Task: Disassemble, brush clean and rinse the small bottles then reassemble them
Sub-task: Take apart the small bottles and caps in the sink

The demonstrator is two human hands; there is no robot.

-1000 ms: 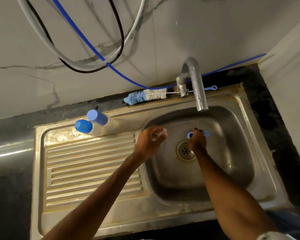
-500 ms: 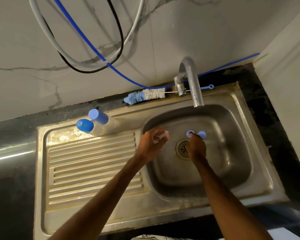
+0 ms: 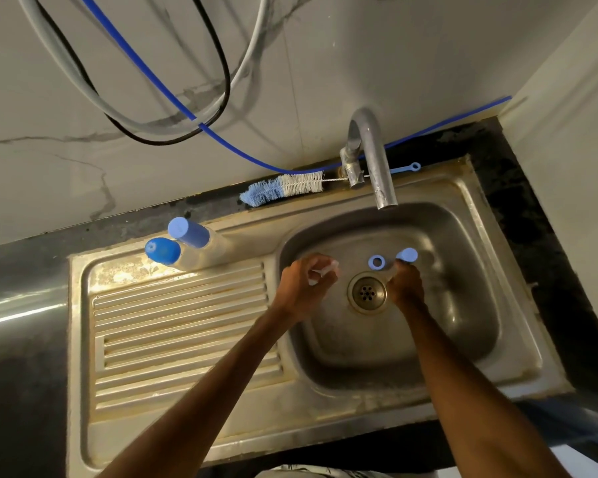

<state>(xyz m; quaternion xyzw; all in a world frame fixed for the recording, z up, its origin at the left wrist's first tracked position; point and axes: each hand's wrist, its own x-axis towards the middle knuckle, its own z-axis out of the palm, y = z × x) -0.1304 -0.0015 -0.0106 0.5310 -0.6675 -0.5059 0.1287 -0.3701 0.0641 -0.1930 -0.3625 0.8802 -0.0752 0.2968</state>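
Steel sink (image 3: 470,215) | left hand (image 3: 306,282) fingers pinching clear part (image 3: 328,269) | right hand (image 3: 406,288) gripping blue-capped bottle (image 3: 407,255)

You have one wide-angle head view, looking steeply down from above the sink (image 3: 518,370), facing the back wall. The tap (image 3: 377,160) sits top centre, the draining board (image 3: 180,332) left, and both forearms reach up from the bottom edge.

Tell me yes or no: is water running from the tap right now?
No, the tap spout shows no stream, and the sink basin beneath it looks free of falling water above the hands.
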